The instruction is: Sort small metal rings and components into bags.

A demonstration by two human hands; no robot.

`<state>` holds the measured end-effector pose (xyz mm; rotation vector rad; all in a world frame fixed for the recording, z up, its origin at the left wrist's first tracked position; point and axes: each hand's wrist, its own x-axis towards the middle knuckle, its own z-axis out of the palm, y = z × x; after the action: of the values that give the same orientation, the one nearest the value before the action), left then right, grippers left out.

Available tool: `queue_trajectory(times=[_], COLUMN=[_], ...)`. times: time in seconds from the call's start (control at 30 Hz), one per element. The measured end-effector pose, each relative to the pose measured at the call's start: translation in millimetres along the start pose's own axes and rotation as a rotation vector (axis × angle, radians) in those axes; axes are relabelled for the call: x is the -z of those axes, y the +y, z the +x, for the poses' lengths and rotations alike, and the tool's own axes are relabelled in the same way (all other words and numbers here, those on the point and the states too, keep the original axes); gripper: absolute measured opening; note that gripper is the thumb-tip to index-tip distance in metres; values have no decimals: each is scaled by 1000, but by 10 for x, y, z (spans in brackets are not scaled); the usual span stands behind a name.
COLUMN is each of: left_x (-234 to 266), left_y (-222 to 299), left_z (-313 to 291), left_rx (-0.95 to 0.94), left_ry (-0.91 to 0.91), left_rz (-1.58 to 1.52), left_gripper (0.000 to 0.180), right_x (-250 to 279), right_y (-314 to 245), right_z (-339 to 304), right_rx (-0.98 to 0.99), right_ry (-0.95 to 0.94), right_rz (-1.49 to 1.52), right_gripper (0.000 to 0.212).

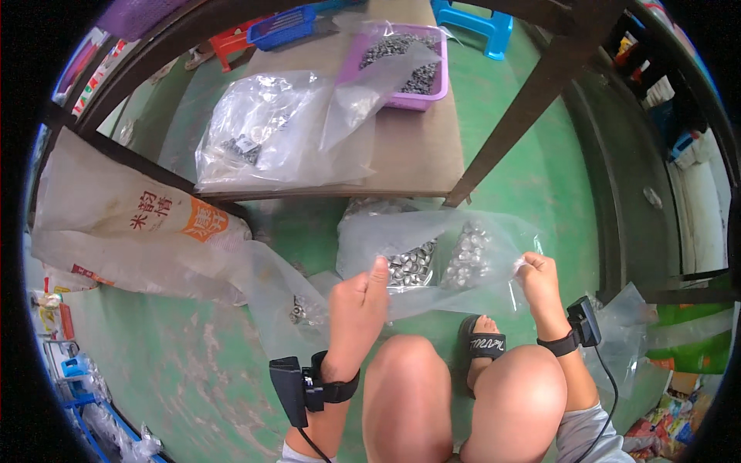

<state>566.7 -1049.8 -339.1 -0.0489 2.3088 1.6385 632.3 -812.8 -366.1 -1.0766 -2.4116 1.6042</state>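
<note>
A clear plastic bag [494, 224] with small round silvery metal pieces [413, 265] inside hangs in front of my knees. My right hand [539, 282] pinches the bag's right edge. My left hand [356, 309] is closed at its left side, thumb pointing up; its other fingers are mostly hidden behind the hand. Some pieces look bare through the bag's opening, while others show cloudy through the plastic. Beside my left hand hangs another clear bag [278, 278] with a few small metal pieces at its bottom.
Ahead stands a low table [424, 154] bearing a clear bag [270, 116] and a purple basket [444, 85] of small dark metal parts. A large white woven sack [100, 208] leans at the left. Behind are a blue stool [490, 31] and a dark table leg [532, 100].
</note>
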Motion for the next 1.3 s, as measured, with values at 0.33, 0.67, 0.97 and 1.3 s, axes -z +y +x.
queue_trajectory(times=[0.33,0.67,0.97,1.3], left_x=[90,116,95,41], left_y=[31,15,-36,-148], left_z=[21,-61,-375,-501], left_rx=[17,42,-48,14], left_ry=[63,87,69,139], left_rz=[26,-9,68,-71], left_gripper=[52,52,44,49], right_x=[-55,-102,-65,-69], right_y=[-25,36,69,-27], right_z=[-104,-126,-242,-239], right_rx=[118,171,162,141], right_ry=[-81,-65,-77,-101], right_rz=[-62,-85,-55,-124], right_gripper=[11,8,9,9])
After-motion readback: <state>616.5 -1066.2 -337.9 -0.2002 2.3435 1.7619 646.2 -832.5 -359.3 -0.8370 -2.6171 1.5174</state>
